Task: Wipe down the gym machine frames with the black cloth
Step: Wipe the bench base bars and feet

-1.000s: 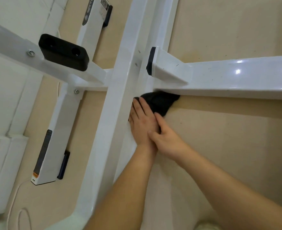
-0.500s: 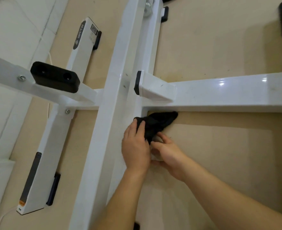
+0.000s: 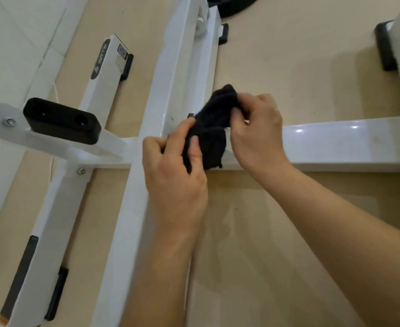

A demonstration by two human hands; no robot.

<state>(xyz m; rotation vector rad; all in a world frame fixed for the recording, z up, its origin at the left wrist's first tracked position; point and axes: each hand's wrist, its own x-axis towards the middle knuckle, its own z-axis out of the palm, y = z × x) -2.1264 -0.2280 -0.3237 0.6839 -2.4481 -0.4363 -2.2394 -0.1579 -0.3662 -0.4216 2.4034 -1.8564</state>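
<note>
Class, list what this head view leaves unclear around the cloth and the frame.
Head view: where the cross beam joins the long beam, hidden by the black cloth, left hand and right hand.
Sticker print: too small to read.
Dark round object: cut off by the top edge.

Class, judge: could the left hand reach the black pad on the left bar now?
Probably yes: only bare frame lies between the left hand and the pad; but it grips the cloth, so it would carry that along.
</note>
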